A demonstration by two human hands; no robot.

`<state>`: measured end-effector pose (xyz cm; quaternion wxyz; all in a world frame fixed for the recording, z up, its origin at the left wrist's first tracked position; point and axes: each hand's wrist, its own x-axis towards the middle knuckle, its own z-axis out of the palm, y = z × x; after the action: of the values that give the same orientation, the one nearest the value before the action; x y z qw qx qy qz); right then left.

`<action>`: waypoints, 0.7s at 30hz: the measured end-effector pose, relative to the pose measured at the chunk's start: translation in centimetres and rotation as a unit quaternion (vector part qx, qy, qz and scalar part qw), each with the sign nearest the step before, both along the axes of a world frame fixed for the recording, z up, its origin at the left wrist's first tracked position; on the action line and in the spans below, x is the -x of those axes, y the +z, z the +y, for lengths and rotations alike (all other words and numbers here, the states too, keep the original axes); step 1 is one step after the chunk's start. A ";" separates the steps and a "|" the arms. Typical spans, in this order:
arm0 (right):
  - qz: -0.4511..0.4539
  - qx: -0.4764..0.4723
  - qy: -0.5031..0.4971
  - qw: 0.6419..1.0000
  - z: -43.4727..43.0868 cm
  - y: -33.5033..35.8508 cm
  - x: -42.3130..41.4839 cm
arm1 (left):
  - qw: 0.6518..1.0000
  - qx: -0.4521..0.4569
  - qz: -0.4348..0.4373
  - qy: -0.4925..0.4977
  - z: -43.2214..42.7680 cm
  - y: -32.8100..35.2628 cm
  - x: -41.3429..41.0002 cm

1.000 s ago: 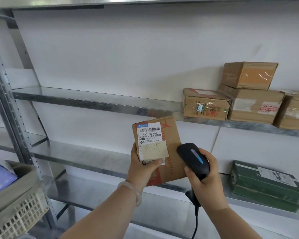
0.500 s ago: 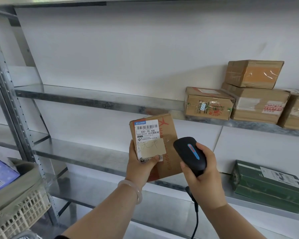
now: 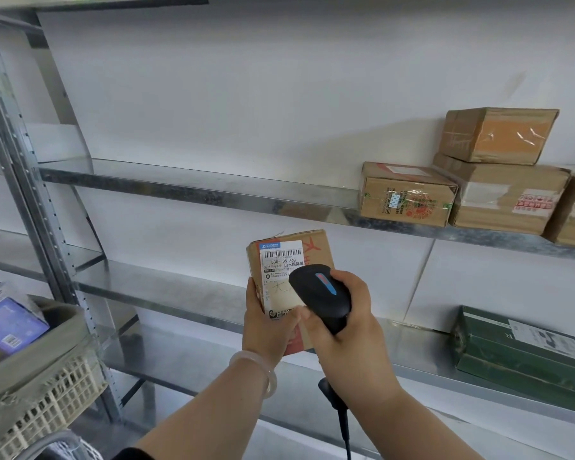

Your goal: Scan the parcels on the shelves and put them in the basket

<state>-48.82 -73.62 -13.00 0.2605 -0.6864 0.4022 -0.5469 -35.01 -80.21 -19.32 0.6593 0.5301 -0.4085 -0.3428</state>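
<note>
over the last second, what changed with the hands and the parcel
The right hand moved the scanner left, from beside the parcel to in front of its label, now covering the label's lower right. The left hand kept its grip on the parcel. The shelf boxes, green box and basket stayed put.

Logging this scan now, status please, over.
Left hand holds parcel upright. Right hand grips scanner over its label. Basket lower left, behind shelf post.
</note>
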 end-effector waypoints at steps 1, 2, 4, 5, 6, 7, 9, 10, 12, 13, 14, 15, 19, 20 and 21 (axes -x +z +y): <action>-0.003 -0.006 0.003 1.000 0.1 0.0 -0.1 | 1.000 -0.003 0.000 0.002 0.1 -0.1 0.0; -0.005 -0.011 0.005 1.000 0.1 0.0 -0.1 | 1.000 -0.003 0.002 0.004 0.2 -0.2 -0.1; -0.002 -0.021 0.006 1.000 0.3 0.0 -0.2 | 1.000 -0.004 0.002 0.006 0.3 -0.4 -0.2; -0.001 -0.026 0.008 1.000 0.3 -0.1 -0.2 | 1.000 -0.008 -0.001 0.007 0.3 -0.6 -0.2; 0.001 -0.030 0.011 0.999 0.3 -0.1 -0.2 | 1.000 -0.012 -0.005 0.009 0.4 -0.7 -0.2; 0.003 -0.033 0.014 0.999 0.3 -0.2 -0.1 | 1.000 -0.016 -0.005 0.011 0.4 -0.8 -0.2; 0.007 -0.037 0.020 0.999 0.3 -0.3 0.0 | 1.000 -0.023 -0.002 0.019 0.6 -1.0 -0.1; 0.007 -0.039 0.023 0.999 0.3 -0.3 0.1 | 0.999 -0.025 -0.003 0.022 0.7 -1.1 -0.1; 0.004 -0.045 0.032 0.998 0.3 -0.5 0.2 | 0.999 -0.025 0.010 0.020 1.0 -1.2 0.0; 0.006 -0.049 0.037 0.998 0.2 -0.6 0.2 | 0.999 -0.026 0.025 0.019 1.2 -1.2 0.0; 0.010 -0.053 0.041 0.998 0.2 -0.8 0.2 | 0.999 -0.028 0.034 0.022 1.4 -1.2 0.0; 0.014 -0.056 0.045 0.997 0.2 -0.9 0.2 | 0.999 -0.028 0.036 0.030 1.6 -1.3 0.0; 0.025 -0.054 0.054 0.997 -0.3 -1.6 -0.5 | 0.998 -0.034 0.030 0.050 2.5 -1.7 -0.9; 0.024 -0.052 0.059 0.997 -0.5 -1.9 -0.8 | 0.997 -0.036 0.029 0.057 2.7 -1.9 -1.3; 0.021 -0.050 0.065 0.996 -0.7 -2.2 -1.1 | 0.997 -0.039 0.030 0.067 3.1 -2.1 -1.9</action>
<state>-47.67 -74.32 -15.18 0.3212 -0.7087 0.3891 -0.4931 -33.07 -77.13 -21.43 0.6715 0.5714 -0.3381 -0.3292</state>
